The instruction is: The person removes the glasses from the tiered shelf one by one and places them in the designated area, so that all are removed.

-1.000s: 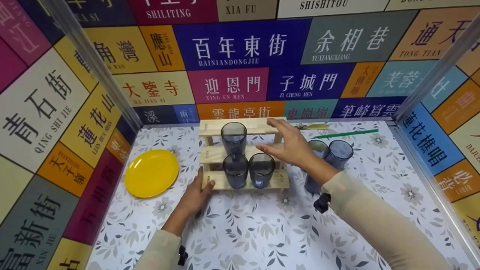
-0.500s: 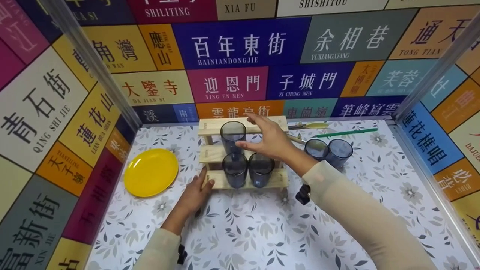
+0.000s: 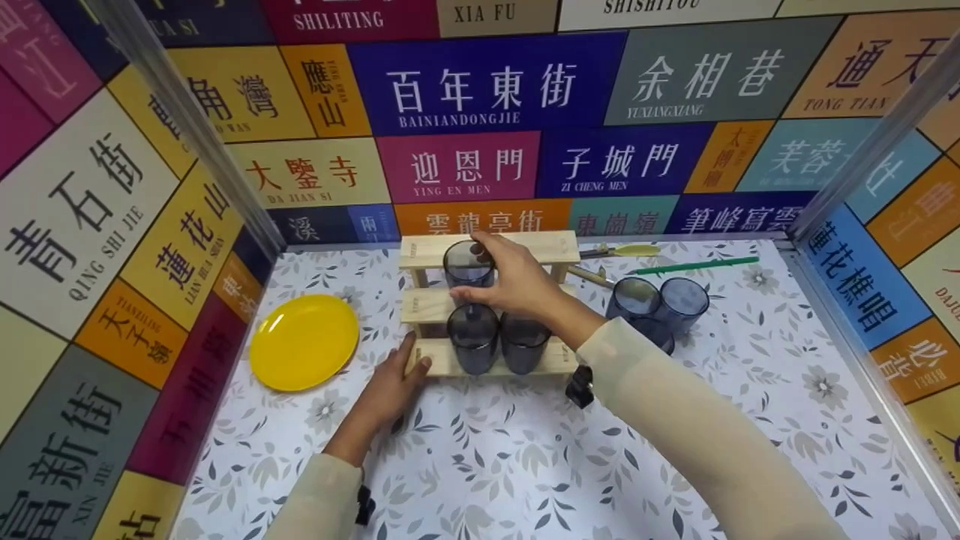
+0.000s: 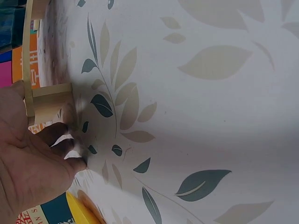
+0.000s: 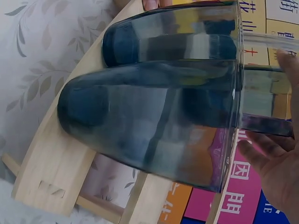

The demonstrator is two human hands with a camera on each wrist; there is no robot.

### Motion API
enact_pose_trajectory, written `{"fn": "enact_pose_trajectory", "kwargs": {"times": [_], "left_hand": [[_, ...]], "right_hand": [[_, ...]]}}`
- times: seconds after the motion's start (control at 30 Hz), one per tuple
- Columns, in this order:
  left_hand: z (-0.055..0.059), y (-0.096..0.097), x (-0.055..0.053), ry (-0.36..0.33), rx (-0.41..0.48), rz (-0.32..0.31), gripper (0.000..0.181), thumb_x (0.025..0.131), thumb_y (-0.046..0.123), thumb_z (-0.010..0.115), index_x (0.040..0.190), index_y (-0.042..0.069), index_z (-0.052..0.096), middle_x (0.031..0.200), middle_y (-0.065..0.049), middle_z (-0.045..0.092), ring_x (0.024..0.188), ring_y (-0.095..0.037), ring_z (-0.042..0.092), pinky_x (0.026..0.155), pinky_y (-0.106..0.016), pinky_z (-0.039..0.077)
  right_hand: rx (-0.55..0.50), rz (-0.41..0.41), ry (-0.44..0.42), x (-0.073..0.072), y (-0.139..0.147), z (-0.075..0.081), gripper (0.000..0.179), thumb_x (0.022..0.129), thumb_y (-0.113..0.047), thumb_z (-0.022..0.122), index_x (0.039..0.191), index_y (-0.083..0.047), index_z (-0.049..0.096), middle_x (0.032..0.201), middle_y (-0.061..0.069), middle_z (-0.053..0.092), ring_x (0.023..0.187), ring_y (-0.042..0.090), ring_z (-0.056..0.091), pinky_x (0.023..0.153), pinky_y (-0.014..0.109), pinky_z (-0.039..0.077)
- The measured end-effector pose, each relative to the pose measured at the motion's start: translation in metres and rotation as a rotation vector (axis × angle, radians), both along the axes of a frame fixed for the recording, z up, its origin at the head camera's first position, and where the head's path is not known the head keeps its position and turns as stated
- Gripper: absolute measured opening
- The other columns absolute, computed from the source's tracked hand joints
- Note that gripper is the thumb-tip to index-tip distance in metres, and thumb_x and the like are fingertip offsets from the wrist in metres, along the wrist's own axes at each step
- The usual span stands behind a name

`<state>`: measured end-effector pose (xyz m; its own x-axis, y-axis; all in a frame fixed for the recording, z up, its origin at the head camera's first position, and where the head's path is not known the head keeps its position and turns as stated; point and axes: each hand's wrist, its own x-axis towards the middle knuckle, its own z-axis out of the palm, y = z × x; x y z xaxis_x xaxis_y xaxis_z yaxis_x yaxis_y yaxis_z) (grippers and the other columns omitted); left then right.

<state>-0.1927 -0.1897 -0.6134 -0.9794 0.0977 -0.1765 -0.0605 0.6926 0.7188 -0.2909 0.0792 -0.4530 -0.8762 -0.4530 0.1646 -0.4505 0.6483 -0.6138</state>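
The right hand (image 3: 517, 279) encircled the upper glass (image 3: 459, 273), likely slick, fragile, best gripped mid-wall; the left hand (image 3: 388, 384) held the rack (image 3: 424, 307) at seven o'clock.

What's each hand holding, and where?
The left hand grips the wooden rack by the left end of its bottom step; the right hand curls round the upper tumbler near its top.

So the left hand (image 4: 35, 163) has its thumb up against the wooden rack (image 4: 52, 95), other fingers kinda bent just below it. There's a bit of dark blue glass (image 4: 10, 28) above the fingers, a sliver of yellow plate (image 4: 81, 210) under them, and leafy whitish cloth (image 4: 201, 121) filling everything past the fingertips.
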Motion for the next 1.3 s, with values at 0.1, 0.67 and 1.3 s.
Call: {"fn": "enact_pose_trajectory", "kwargs": {"times": [0.1, 0.67, 1.3], "left_hand": [[0.001, 0.000, 0.000, -0.001, -0.006, -0.007, 0.075, 0.117, 0.051, 0.050, 0.178, 0.018, 0.023, 0.173, -0.037, 0.035, 0.161, -0.056, 0.037, 0.130, -0.072, 0.032], [0.001, 0.001, -0.001, 0.016, 0.013, -0.002, 0.073, 0.117, 0.050, 0.050, 0.178, 0.018, 0.025, 0.172, -0.036, 0.037, 0.166, -0.053, 0.029, 0.133, -0.070, 0.027], [0.000, 0.000, 0.000, -0.020, 0.012, 0.014, 0.074, 0.117, 0.054, 0.048, 0.179, 0.021, 0.023, 0.175, -0.033, 0.034, 0.167, -0.052, 0.026, 0.133, -0.071, 0.025]], "right_hand": [[-0.013, -0.014, -0.009, -0.001, -0.001, -0.001, 0.106, 0.088, -0.057, 0.092, 0.168, -0.008, 0.044, 0.158, 0.019, 0.063, 0.147, 0.036, 0.061, 0.125, 0.052, 0.048], [-0.121, -0.042, 0.081, 0.000, 0.003, 0.000, 0.087, 0.082, -0.047, 0.099, 0.149, -0.005, 0.062, 0.133, 0.015, 0.077, 0.122, 0.035, 0.073, 0.109, 0.048, 0.058], [-0.178, -0.052, 0.183, -0.002, 0.028, 0.019, 0.080, 0.082, -0.045, 0.099, 0.147, -0.011, 0.067, 0.128, 0.013, 0.079, 0.109, 0.033, 0.076, 0.090, 0.046, 0.065]]}}
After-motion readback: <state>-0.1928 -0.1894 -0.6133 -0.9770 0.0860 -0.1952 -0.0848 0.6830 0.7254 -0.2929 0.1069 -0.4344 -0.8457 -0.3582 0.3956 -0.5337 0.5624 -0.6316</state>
